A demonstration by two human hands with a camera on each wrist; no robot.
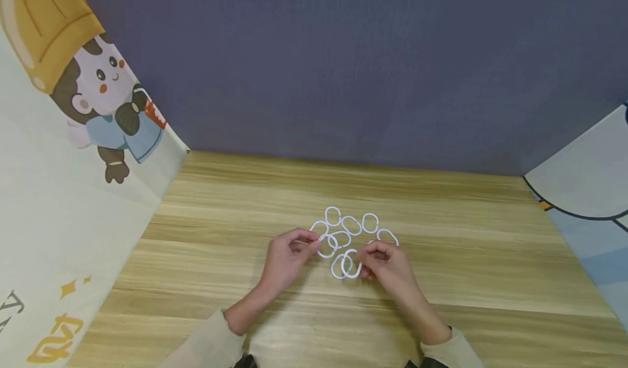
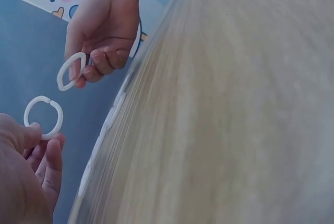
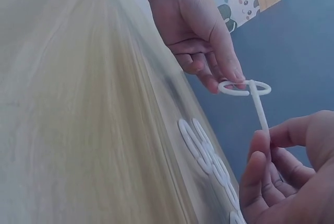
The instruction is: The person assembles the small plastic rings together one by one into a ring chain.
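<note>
The left hand (image 1: 290,258) pinches one white split ring (image 2: 60,120) and the right hand (image 1: 391,267) another ring (image 3: 259,108), both above the desk (image 1: 255,199), where more rings (image 1: 326,216) lie. Linking seems underway; next probably calls for aligning a gap.

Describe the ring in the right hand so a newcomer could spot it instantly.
Start at the wooden table, then find the right hand above it. It pinches a white ring, which overlaps another ring in the head view. Unlike the loose rings on the table, it is lifted; unlike the other held ring, it is not in the left hand.
</note>
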